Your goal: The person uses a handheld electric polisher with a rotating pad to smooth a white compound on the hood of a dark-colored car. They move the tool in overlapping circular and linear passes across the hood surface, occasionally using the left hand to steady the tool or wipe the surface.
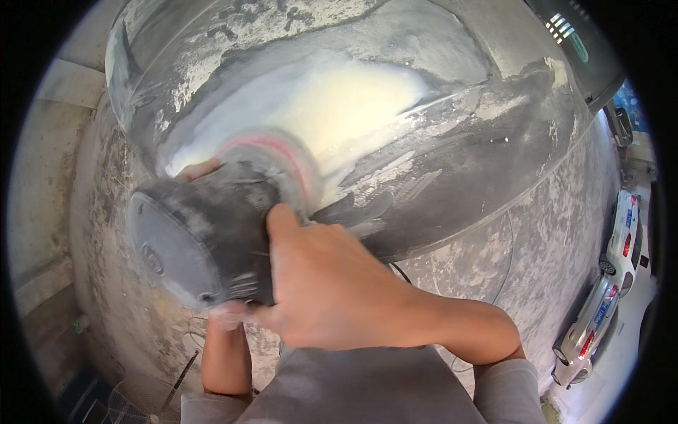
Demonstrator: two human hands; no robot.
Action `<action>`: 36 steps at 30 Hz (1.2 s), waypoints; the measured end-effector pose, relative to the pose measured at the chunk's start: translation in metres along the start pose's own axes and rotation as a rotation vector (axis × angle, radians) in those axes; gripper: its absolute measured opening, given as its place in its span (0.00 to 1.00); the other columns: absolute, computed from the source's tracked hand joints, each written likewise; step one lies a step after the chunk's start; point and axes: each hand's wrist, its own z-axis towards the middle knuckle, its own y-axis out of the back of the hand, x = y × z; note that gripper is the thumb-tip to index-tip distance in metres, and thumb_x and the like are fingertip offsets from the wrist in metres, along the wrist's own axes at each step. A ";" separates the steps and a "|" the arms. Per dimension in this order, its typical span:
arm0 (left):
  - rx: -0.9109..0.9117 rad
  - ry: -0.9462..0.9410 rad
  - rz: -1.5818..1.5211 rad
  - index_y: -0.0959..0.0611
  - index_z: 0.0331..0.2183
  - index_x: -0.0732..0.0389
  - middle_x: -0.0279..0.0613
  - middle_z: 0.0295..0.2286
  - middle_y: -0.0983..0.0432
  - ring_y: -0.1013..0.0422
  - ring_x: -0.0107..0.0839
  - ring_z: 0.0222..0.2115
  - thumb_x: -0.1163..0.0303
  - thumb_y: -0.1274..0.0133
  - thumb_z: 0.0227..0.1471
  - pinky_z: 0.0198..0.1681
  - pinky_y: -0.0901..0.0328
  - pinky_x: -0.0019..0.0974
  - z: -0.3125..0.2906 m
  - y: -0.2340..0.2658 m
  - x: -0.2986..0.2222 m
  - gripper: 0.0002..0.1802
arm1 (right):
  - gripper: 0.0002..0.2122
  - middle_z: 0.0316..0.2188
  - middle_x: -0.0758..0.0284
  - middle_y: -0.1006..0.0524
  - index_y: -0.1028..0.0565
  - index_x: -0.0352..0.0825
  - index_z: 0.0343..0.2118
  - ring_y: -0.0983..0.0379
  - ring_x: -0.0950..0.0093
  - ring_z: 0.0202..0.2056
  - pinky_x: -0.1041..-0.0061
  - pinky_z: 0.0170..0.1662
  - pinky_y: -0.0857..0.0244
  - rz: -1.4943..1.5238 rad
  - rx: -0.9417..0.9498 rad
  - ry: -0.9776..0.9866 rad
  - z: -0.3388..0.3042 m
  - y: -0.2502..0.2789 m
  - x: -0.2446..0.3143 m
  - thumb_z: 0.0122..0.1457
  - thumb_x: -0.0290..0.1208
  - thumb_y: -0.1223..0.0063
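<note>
Both my hands grip a dark grey, dusty power sander (212, 233). My right hand (325, 283) wraps round the near right side of its body. Most of my left hand (229, 314) is hidden behind the tool; a blurred part shows under it, and fingers show at its far side. The round sanding pad (272, 152), with a pinkish-red band, is smeared by motion. It meets the cream-coloured filler patch (353, 99) on a curved, dusty car body panel (459, 169). Bare grey and scuffed areas surround the patch.
Below the panel lies a stained concrete floor (466, 261) with a thin dark cable (401, 273). A wire-caged fan (134, 403) stands at the lower left. Parked cars (590, 321) line the right side, and a pale wall (53, 141) rises at the left.
</note>
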 end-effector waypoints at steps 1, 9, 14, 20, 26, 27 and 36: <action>0.018 -0.017 0.006 0.26 0.50 0.71 0.55 0.38 0.24 0.24 0.53 0.40 0.38 0.22 0.19 0.45 0.31 0.50 0.004 -0.010 0.005 0.62 | 0.44 0.37 0.39 0.19 0.33 0.17 0.52 0.17 0.45 0.41 0.56 0.45 0.24 -0.008 -0.069 -0.024 -0.004 0.005 -0.003 0.48 0.54 0.22; 0.362 -0.406 0.268 0.26 0.51 0.71 0.54 0.38 0.24 0.24 0.53 0.42 0.39 0.20 0.17 0.45 0.30 0.48 0.052 -0.168 0.067 0.63 | 0.27 0.35 0.56 0.15 0.20 0.26 0.43 0.15 0.64 0.38 0.65 0.44 0.24 -0.074 -0.480 0.042 -0.084 0.075 -0.071 0.47 0.40 0.19; 0.234 -0.415 0.261 0.28 0.42 0.74 0.61 0.36 0.24 0.26 0.60 0.39 0.35 0.23 0.19 0.46 0.32 0.54 0.055 -0.219 0.064 0.60 | 0.14 0.26 0.60 0.14 0.14 0.24 0.31 0.18 0.74 0.26 0.72 0.31 0.27 0.214 -0.667 -0.231 -0.109 0.100 -0.079 0.47 0.28 0.20; 0.242 -0.292 0.198 0.27 0.48 0.70 0.57 0.42 0.25 0.25 0.55 0.39 0.39 0.21 0.21 0.47 0.32 0.52 0.037 -0.137 0.053 0.59 | 0.24 0.34 0.53 0.15 0.23 0.21 0.42 0.16 0.63 0.35 0.66 0.38 0.23 -0.055 -0.391 0.196 -0.072 0.065 -0.061 0.47 0.30 0.23; 0.028 -0.080 0.064 0.27 0.48 0.70 0.57 0.41 0.25 0.25 0.56 0.39 0.37 0.22 0.21 0.46 0.32 0.52 0.008 -0.019 0.026 0.60 | 0.35 0.42 0.51 0.17 0.28 0.27 0.54 0.18 0.55 0.44 0.64 0.50 0.27 0.044 -0.197 -0.040 -0.025 0.015 -0.022 0.44 0.35 0.23; 0.015 -0.083 0.046 0.27 0.48 0.70 0.57 0.40 0.25 0.25 0.56 0.39 0.37 0.22 0.21 0.46 0.32 0.52 0.008 -0.019 0.026 0.60 | 0.33 0.43 0.52 0.17 0.26 0.28 0.52 0.18 0.56 0.46 0.65 0.51 0.27 0.101 -0.184 0.025 -0.026 0.017 -0.020 0.43 0.35 0.22; 0.228 -0.354 0.201 0.27 0.48 0.70 0.58 0.39 0.25 0.25 0.57 0.39 0.34 0.22 0.20 0.45 0.32 0.53 0.050 -0.172 0.074 0.61 | 0.22 0.37 0.59 0.14 0.17 0.24 0.41 0.16 0.71 0.36 0.68 0.42 0.24 0.057 -0.557 -0.019 -0.089 0.087 -0.066 0.44 0.28 0.19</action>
